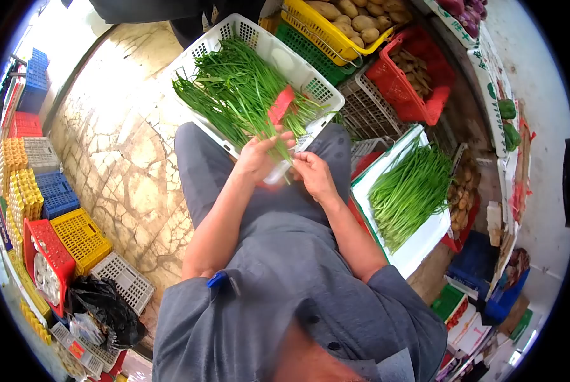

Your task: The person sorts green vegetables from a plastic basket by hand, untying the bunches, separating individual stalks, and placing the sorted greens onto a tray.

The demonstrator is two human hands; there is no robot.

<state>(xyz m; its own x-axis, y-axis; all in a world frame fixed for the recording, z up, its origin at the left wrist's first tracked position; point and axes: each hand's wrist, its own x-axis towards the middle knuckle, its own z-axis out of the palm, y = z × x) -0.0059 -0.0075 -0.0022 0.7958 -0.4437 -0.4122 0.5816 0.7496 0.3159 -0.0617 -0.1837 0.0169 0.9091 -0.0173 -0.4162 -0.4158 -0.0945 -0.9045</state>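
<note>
A white plastic basket (326,94) stands in front of my knees, heaped with long green chives (231,89). On top of the chives lies a red strip (281,105). My left hand (256,158) is at the basket's near edge, its fingers around a few chive stalks (278,151) whose ends point toward me. Close beside it, my right hand (315,178) pinches thumb and forefinger together near those stalk ends. What lies between these fingertips is too small to make out.
To the right, more chives (409,191) lie on a white lined tray (418,251). Potatoes (355,19) fill a yellow basket (316,25) at the back, next to a red basket (441,76). Stacked crates (81,235) and a black plastic bag (106,309) line the left side.
</note>
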